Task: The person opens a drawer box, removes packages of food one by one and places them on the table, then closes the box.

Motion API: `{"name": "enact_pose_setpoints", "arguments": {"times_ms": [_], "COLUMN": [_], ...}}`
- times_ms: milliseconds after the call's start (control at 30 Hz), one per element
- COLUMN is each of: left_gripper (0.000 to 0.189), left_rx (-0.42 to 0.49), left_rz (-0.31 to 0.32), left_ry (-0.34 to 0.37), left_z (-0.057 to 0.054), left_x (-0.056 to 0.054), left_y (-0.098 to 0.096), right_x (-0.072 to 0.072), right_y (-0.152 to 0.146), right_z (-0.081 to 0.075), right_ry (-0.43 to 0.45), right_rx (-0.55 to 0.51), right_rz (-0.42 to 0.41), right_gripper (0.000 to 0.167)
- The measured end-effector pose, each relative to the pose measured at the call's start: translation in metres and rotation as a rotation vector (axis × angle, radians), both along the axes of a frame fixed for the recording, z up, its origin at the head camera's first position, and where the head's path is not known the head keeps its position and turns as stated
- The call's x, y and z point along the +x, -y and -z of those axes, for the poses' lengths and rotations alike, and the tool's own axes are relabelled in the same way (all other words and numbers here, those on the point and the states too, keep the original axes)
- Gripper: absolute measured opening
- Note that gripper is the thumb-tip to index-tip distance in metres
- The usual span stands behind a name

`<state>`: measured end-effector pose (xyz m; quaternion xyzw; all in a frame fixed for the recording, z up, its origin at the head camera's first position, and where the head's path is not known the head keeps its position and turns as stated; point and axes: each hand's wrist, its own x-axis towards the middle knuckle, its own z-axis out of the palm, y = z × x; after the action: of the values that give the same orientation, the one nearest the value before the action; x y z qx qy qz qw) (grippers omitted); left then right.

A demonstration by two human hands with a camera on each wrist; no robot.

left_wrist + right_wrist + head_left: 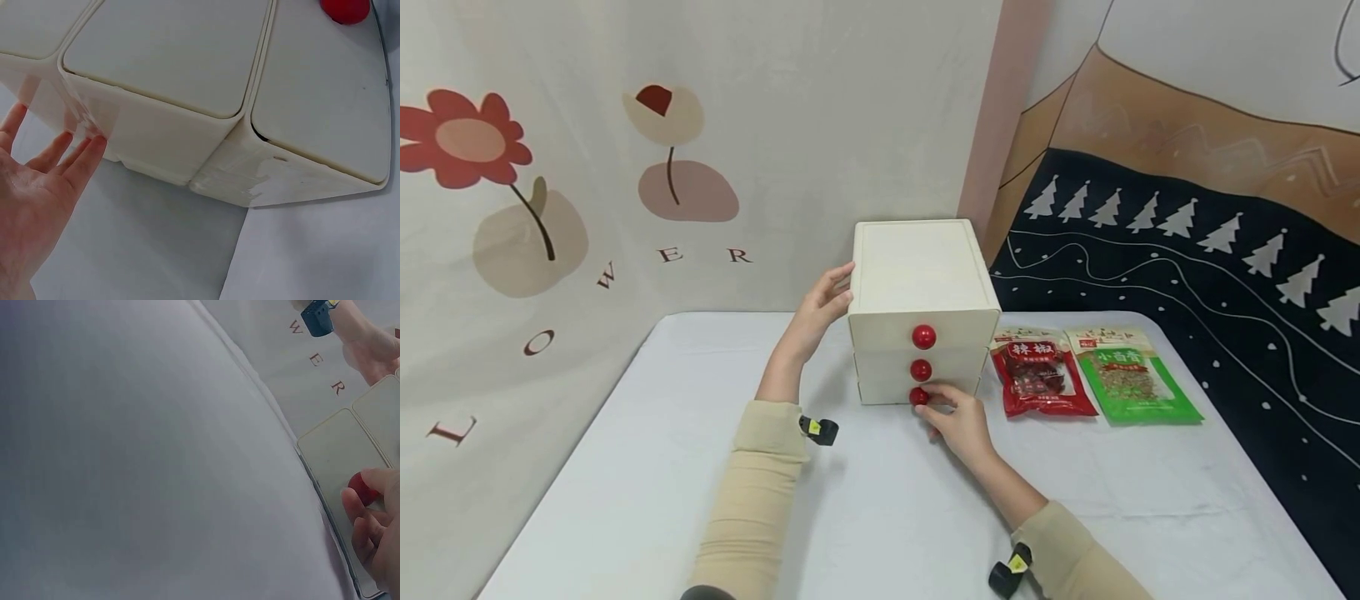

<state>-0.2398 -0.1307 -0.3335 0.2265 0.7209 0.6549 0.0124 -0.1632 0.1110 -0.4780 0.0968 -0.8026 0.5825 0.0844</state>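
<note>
A cream box with three stacked drawers (925, 271) stands at the back of the table, each drawer front bearing a round red knob (924, 337). My right hand (958, 425) pinches the lowest red knob (364, 489) between thumb and finger, as the right wrist view also shows. All the drawers appear closed. On the left, my left hand (817, 312) touches the side of the box, its fingers nearly straight. In the left wrist view the fingertips of that hand (47, 172) lie against the glossy side wall (169, 140).
Right of the box lie a red packet (1042, 375) and a green packet (1133, 377), side by side on the white tablecloth (880, 517). Behind the table hangs a pale curtain (820, 108) with printed flowers. A dark blue cloth with trees (1150, 250) hangs at the right.
</note>
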Motion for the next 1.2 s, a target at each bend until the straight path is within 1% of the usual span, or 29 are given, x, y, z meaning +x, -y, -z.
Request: {"name": "enact_pose_setpoints", "arguments": {"times_ms": [233, 400, 533, 633, 733, 967, 1067, 1200], "left_gripper": [0.057, 0.058, 0.057, 0.057, 0.058, 0.056, 0.056, 0.056], "left_rx": [-0.003, -0.009, 0.006, 0.015, 0.011, 0.031, 0.036, 0.034], "left_rz": [0.007, 0.009, 0.006, -0.001, -0.005, 0.008, 0.022, 0.032], "left_ry": [0.012, 0.016, 0.021, 0.017, 0.005, 0.041, 0.039, 0.032], "left_z": [-0.001, 0.000, 0.013, 0.023, 0.026, 0.023, 0.020, 0.009], "left_x": [0.000, -0.003, -0.013, -0.022, -0.024, -0.023, -0.021, -0.011], "left_y": [0.001, 0.001, 0.004, 0.006, 0.007, 0.007, 0.006, 0.004], "right_x": [-0.001, -0.001, -0.002, -0.002, -0.001, -0.003, -0.003, -0.003], "right_y": [0.002, 0.002, 0.002, 0.003, 0.003, 0.002, 0.002, 0.002], "right_z": [0.001, 0.002, 0.002, 0.001, 0.000, -0.001, -0.002, -0.002], "right_ry": [-0.008, -0.037, -0.061, -0.047, -0.023, 0.028, 0.031, 0.030], "right_rx": [0.008, -0.004, 0.008, 0.012, 0.013, 0.041, 0.045, 0.045], "right_rz": [0.024, 0.026, 0.025, 0.026, 0.031, 0.053, 0.052, 0.049], "right_gripper": [0.030, 0.028, 0.028, 0.027, 0.026, 0.025, 0.024, 0.024]}}
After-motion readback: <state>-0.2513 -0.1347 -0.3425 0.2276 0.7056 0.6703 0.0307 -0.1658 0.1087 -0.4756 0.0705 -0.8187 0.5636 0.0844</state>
